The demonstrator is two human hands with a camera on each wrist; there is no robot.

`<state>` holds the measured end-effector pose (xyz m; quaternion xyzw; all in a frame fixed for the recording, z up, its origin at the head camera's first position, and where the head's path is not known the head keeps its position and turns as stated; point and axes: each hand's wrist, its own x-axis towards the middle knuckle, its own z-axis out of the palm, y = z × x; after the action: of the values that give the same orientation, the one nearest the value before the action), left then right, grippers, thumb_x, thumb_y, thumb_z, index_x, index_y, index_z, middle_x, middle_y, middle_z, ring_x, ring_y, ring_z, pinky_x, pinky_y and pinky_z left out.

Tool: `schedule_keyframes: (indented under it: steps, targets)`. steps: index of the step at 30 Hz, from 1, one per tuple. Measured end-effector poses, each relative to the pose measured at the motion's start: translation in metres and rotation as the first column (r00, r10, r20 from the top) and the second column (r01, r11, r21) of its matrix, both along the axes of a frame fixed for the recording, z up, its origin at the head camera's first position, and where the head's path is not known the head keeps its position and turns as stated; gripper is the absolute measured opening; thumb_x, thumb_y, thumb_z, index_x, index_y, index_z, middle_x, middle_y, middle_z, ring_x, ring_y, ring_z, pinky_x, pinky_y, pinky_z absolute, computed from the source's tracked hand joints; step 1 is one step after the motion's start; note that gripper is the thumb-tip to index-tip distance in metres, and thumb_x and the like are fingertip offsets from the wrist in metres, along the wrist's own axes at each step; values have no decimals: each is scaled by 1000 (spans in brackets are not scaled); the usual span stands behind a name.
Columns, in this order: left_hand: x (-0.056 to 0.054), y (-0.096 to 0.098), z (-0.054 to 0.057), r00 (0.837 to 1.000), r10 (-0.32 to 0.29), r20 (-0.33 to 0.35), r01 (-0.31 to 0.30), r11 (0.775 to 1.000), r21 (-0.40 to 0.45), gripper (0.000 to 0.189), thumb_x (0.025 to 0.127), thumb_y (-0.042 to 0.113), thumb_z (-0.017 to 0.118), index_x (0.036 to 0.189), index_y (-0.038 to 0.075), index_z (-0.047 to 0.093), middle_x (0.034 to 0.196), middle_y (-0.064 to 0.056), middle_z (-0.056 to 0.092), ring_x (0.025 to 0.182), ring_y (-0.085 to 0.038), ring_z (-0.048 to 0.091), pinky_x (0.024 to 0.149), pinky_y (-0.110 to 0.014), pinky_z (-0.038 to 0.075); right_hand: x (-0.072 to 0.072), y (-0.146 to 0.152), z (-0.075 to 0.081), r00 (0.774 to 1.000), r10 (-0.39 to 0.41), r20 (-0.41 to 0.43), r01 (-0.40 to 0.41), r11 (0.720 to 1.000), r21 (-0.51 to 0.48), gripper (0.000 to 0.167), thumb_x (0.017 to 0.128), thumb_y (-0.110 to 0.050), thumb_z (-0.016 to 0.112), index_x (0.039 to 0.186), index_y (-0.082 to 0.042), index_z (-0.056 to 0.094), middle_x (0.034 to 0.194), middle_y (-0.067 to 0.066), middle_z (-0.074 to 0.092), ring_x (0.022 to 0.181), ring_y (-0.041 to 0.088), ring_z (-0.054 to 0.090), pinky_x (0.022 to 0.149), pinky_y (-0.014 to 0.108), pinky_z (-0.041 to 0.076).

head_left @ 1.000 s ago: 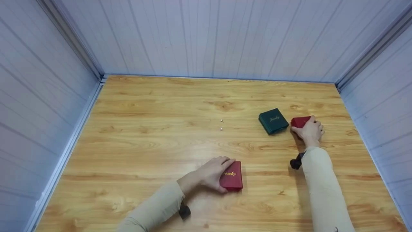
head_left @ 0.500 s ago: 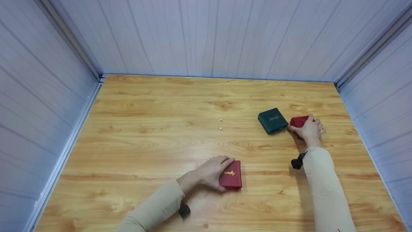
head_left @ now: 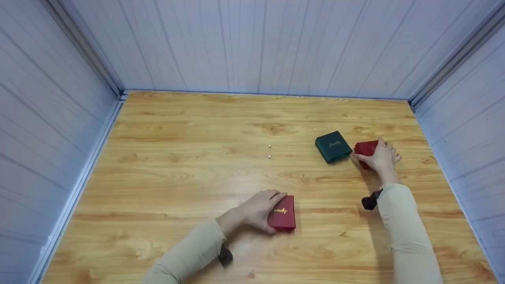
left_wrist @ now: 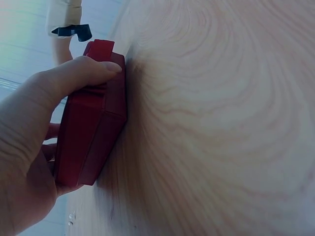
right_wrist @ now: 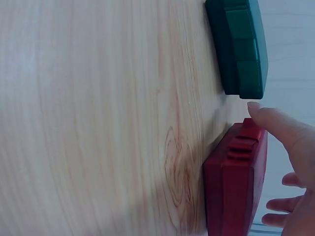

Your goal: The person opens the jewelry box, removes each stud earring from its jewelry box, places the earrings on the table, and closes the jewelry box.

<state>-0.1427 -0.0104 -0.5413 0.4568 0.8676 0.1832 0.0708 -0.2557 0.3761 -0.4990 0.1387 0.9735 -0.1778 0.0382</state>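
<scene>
My left hand (head_left: 256,210) grips a closed red jewelry box (head_left: 284,216) with gold lettering on the wood-grain table. In the left wrist view, the thumb lies across the clasp side of this box (left_wrist: 81,140), with the fingers around the far side. At the right, my right hand (head_left: 382,158) hovers over a second red jewelry box (head_left: 365,148), its fingers spread. The right wrist view has the thumb extended just past the corner of that box (right_wrist: 234,177), the other fingers standing off from it. A dark green jewelry box (head_left: 333,146) sits just left of it, closed.
Two tiny pearl-like pieces, one of them a small white bead (head_left: 269,157), lie near the table's middle. Pale panelled walls (head_left: 244,47) rise along the back and both sides of the table (head_left: 177,157). Each wrist wears a small black camera (head_left: 371,200).
My right hand's thumb and fingers have loosened from the right red box, and the right forearm has shifted slightly rightward. My left hand keeps its grip in place.
</scene>
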Motion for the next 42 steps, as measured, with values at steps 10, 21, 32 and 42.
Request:
schedule_keyframes:
  steps: [10, 21, 32, 42]
  targets:
    - [3, 3, 5, 1000, 15, 26, -14, 999, -43, 107, 57, 50, 75, 137, 0, 24, 125, -10, 39, 113, -19, 37, 95, -31, 30, 12, -5, 4, 996, 48, -70, -49, 999, -7, 107, 68, -54, 67, 141, -1, 10, 129, 36, 23, 112, 52, 23, 85, 64, 9]
    - [5, 3, 4, 999, 22, 41, -20, 999, -43, 107, 57, 48, 76, 137, 0, 23, 126, -10, 38, 114, -21, 36, 97, -33, 28, 28, -13, 7, 984, 79, -158, -90, 994, -63, 100, 71, -53, 65, 139, 1, 17, 127, 34, 28, 111, 51, 26, 85, 64, 8]
    - [5, 1, 4, 999, 24, 41, -23, 1000, -12, 106, 56, 46, 77, 136, 1, 24, 125, -9, 39, 115, -19, 36, 97, -32, 28, 48, -31, 13, 973, 72, -221, -102, 986, -131, 86, 75, -46, 64, 134, 4, 27, 129, 31, 33, 118, 45, 29, 92, 64, 8]
    - [5, 2, 4, 998, 25, 50, -25, 1000, -8, 105, 56, 45, 77, 136, 0, 25, 126, -10, 39, 115, -20, 36, 97, -33, 28, 68, -51, 13, 938, 100, -333, -196, 944, -267, 70, 78, -33, 67, 126, 9, 39, 110, 28, 51, 99, 37, 48, 86, 47, 38]
